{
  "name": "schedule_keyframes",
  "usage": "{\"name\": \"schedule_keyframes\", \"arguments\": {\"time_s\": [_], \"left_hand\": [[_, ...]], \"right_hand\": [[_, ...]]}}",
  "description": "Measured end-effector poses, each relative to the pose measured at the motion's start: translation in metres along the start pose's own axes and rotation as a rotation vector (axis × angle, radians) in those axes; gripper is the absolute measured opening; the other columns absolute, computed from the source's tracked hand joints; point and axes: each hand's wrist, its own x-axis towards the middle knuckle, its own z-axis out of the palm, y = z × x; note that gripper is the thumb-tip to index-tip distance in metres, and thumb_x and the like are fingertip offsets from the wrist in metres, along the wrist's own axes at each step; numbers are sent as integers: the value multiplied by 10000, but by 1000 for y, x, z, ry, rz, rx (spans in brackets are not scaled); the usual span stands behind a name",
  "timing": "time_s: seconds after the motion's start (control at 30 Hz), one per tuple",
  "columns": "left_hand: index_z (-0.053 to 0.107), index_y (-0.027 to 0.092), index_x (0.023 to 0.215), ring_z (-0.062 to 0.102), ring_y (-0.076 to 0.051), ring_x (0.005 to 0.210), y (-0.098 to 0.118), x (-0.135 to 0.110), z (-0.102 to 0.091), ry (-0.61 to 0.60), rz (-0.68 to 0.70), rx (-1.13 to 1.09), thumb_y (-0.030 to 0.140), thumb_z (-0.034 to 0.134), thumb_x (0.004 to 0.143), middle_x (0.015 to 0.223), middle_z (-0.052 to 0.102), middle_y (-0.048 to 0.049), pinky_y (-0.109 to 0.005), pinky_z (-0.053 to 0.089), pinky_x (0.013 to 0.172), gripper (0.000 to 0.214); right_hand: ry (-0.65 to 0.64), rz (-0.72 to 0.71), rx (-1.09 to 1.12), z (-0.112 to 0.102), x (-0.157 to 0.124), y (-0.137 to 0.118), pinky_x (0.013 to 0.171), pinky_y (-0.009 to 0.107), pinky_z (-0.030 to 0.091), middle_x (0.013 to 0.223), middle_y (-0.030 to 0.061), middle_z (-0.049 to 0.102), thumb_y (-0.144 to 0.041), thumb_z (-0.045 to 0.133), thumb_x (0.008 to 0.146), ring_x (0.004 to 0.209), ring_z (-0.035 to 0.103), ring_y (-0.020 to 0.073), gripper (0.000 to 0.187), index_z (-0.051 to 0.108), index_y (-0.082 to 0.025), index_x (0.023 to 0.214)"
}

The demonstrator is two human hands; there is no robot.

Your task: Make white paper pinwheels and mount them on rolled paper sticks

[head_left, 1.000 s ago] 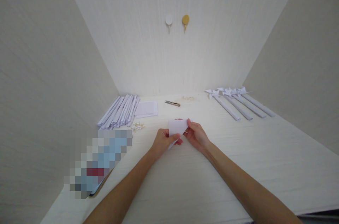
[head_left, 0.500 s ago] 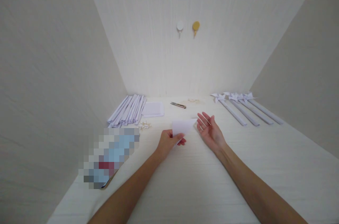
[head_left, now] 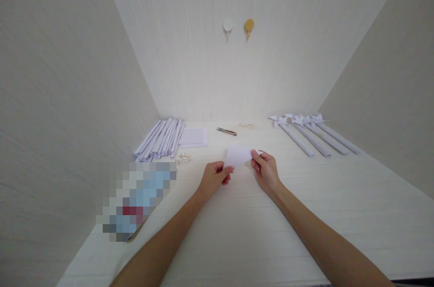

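Observation:
A small white piece of paper (head_left: pixel 237 155) is held just above the white table (head_left: pixel 257 232), near its middle. My left hand (head_left: pixel 213 177) pinches the paper's lower left corner between thumb and fingers. At the paper's right edge my right hand (head_left: pixel 265 168) grips it with the fingertips.
A bundle of rolled white paper sticks (head_left: pixel 160 138) and a stack of white sheets (head_left: pixel 194 136) lie at the back left, with small pale bits (head_left: pixel 182 158) beside them. Small snips (head_left: pixel 226 131) lie at the back. Several paper pinwheels (head_left: pixel 307 132) lie at the right. A blurred object (head_left: pixel 137 199) lies left. Two wall hooks (head_left: pixel 238 26) hang above.
A second ago both hands held the paper. Half a second ago my right hand had let go and opened. It has now closed on the paper's right edge again.

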Motion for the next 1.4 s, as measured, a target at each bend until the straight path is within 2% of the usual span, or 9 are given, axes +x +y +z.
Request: {"name": "schedule_keyframes", "arguments": {"time_s": [0.13,0.27,0.5,0.6,0.8,0.9,1.07,1.27,1.4], "left_hand": [[440,159,405,362,-45,300,2,0,0,83,-17,16,353,657,575,339,457,44,-188,254,347,337],[442,154,408,343,-41,281,2,2,-5,201,-50,-76,376,705,515,314,440,52,-187,235,333,360],[505,130,503,442,-20,398,3,13,-22,467,37,-578,366,777,376,416,505,59,-130,316,402,382],[499,129,484,446,-24,396,3,13,-21,414,7,-595,366,777,383,417,516,48,-136,317,399,379],[556,115,429,442,-63,344,1,5,-2,139,-6,-262,441,693,525,400,546,-12,-203,313,382,366],[576,117,426,453,-76,346,0,4,1,93,-8,-217,451,666,554,403,557,-24,-217,314,389,369],[567,111,405,434,-64,336,1,6,-5,133,-15,-292,413,688,530,396,550,-25,-213,296,387,349],[536,125,426,424,-49,343,1,15,-28,316,47,-401,373,719,490,394,529,10,-189,277,377,314],[542,127,440,425,-48,348,1,17,-30,437,120,-412,351,707,508,391,522,19,-184,272,375,286]], "right_hand": [[37,-3,46,2,-1,1,341,198,180,349,-65,445,-334,762,486,343,290,20,328,484,-165,442],[-4,-2,17,0,-1,0,343,204,174,358,-59,438,-318,738,524,347,289,23,324,475,-165,414],[-288,149,-289,0,-7,5,349,199,168,358,-46,468,-357,701,545,326,313,29,268,554,-144,476],[-355,151,-377,3,-12,8,357,195,198,384,-46,487,-390,664,580,335,336,36,273,556,-147,518],[-398,107,-426,7,-16,8,366,196,221,390,-60,462,-437,624,604,347,339,41,314,498,-164,513],[-449,97,-437,7,-16,8,365,199,213,377,-67,434,-448,618,610,343,323,41,322,504,-164,510],[-469,125,-395,4,-12,10,364,203,181,362,-66,411,-412,639,598,341,299,38,302,515,-159,488],[-395,161,-323,-3,-7,8,363,208,143,343,-70,376,-358,658,570,337,269,33,279,504,-159,450],[-401,158,-309,0,-8,9,366,209,135,345,-70,370,-348,662,566,341,265,32,276,504,-158,442]]}}
